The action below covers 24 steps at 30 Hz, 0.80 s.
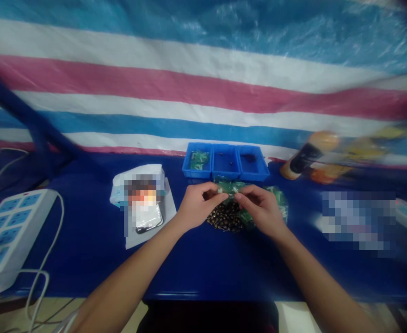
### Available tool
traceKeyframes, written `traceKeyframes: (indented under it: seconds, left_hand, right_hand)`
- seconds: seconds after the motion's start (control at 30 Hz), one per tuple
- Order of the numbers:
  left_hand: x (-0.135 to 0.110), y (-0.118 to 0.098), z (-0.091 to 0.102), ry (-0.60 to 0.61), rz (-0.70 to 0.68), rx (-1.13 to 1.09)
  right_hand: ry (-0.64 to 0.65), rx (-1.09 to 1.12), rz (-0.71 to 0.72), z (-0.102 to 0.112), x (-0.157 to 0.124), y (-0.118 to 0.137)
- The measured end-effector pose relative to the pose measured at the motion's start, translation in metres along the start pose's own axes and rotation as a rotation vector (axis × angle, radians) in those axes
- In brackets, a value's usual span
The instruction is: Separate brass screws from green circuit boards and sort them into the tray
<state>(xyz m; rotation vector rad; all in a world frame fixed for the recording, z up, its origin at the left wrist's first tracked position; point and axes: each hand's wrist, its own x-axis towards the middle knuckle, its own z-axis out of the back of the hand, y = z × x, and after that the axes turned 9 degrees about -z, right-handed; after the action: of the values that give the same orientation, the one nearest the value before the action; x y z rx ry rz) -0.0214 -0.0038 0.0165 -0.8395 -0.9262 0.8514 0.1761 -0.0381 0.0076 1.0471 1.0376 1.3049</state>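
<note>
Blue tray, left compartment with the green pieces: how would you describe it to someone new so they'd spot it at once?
On the blue bench, just beyond the left hand, sits a blue three-section tray. Pick the left section: it alone holds green pieces, while the other two hold only small dark bits.

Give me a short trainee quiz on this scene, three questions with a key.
1. Which compartment of the blue three-part tray holds the green pieces: left, middle or right?
2. True or false: the phone lies on the white power strip.
3. What lies on the bench under the green item pinched by the left hand and right hand?

Key:
1. Left.
2. False: the phone lies on a white sheet.
3. A pile of small dark parts.
</note>
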Motion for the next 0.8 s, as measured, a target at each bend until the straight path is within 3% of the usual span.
traceKeyframes:
  seconds: [0.53, 0.8]
  left_hand:
    - [-0.0022, 0.0048, -0.0019, 0.024, -0.001, -0.004]
    - [-0.0001, 0.0031, 0.0002, 0.041, 0.024, 0.018]
  right_hand:
    - [-0.044, -0.036, 0.039, -0.0028, -0.0033, -0.0001]
    - [-0.044, -0.022, -0.008, -0.0064, -0.0019, -0.0026]
